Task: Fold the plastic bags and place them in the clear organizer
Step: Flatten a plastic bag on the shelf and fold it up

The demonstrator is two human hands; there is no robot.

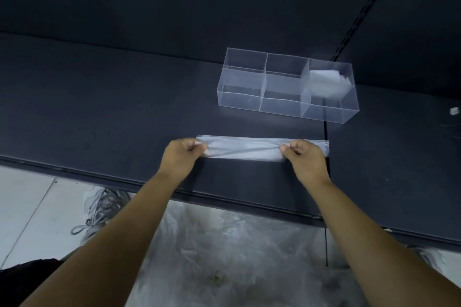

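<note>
Both arms reached out over the dark shelf (124,97). The left hand (180,154) and right hand (304,157), knuckles up, pinched the ends of the long folded plastic bag (245,148).

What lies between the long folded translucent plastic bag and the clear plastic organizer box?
Nothing: in the head view, only bare dark shelf surface separates the long folded translucent plastic bag from the clear plastic organizer box.
</note>
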